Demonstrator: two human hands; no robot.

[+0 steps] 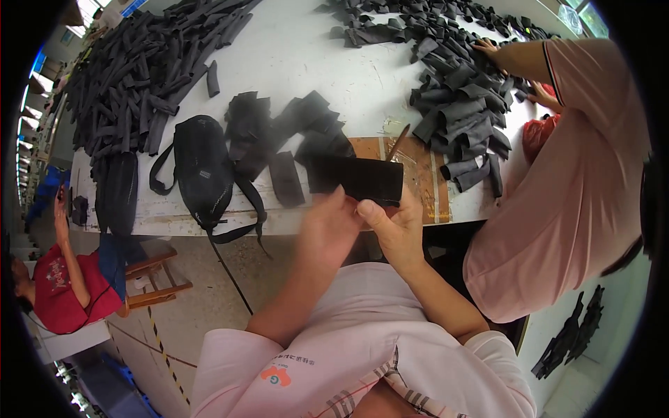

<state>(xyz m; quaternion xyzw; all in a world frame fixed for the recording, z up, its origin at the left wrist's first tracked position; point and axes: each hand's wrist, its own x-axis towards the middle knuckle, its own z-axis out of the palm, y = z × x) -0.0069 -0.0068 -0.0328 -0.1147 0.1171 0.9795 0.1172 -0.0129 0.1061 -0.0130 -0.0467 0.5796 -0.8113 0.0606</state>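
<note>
In the head view, your left grip (326, 226) and right grip (403, 233) both pinch a black fabric piece (355, 179) over the surface (293, 63); a black bag (202, 167) lies left, dark pieces (247, 129) beyond, a co-worker (550, 223) close right.

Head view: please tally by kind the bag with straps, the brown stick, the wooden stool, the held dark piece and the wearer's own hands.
Black bag with straps: 1
Brown stick: 1
Wooden stool: 1
Held dark piece: 1
Own hands (left hand, right hand): 2
Total: 6
The heaped dark pieces overlap too much to count.
</note>
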